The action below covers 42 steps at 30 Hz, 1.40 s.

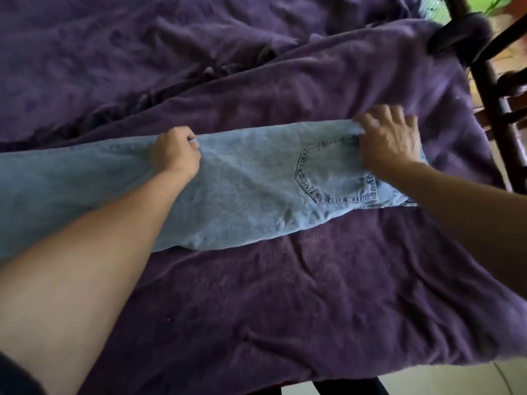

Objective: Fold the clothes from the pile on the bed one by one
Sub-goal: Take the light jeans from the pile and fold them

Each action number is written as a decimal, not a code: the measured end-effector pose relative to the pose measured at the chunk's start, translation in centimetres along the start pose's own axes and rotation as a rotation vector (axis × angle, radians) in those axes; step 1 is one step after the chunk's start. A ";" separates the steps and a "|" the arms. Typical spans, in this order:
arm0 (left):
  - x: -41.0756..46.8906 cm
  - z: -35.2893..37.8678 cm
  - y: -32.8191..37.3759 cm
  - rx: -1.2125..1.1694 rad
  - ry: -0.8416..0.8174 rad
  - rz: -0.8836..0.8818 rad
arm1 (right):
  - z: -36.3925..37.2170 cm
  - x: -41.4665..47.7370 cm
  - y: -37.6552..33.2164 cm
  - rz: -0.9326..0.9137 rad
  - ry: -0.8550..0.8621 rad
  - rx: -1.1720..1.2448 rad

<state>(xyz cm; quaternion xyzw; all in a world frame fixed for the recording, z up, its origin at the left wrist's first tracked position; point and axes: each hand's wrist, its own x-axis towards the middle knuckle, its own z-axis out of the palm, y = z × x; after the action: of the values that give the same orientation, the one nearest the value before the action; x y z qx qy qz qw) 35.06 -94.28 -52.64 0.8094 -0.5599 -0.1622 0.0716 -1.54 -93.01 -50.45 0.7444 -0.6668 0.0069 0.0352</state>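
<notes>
Covering the bed nearest the person, a purple blanket (pixel 313 295) carries light-blue jeans (pixel 242 189) laid flat, back pocket up. The left hand (pixel 176 152) curls its fingers round the jeans' far edge, gripping denim. The right hand (pixel 390 138) presses the waist end, fingers splayed, tips reaching past the cloth. Beyond the fingertips lies rumpled purple bedding (pixel 142 52), with a dark wooden frame (pixel 490 81) to their right.

Quick count: one pair of jeans (pixel 242 181), one back pocket (pixel 336 172), two hands (left hand (pixel 175 151), right hand (pixel 389 139)), one purple blanket (pixel 313 295).
</notes>
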 end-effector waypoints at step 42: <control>8.2 -20.8 -43.1 -0.183 0.167 -0.190 | -0.1 5.8 -41.9 0.102 -0.278 0.261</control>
<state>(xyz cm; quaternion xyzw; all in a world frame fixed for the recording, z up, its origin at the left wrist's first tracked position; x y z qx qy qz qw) 82.88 -87.66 -47.52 0.8594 -0.4559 -0.1508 0.1754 40.67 -94.21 -51.86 0.7018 -0.6954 -0.0078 -0.1546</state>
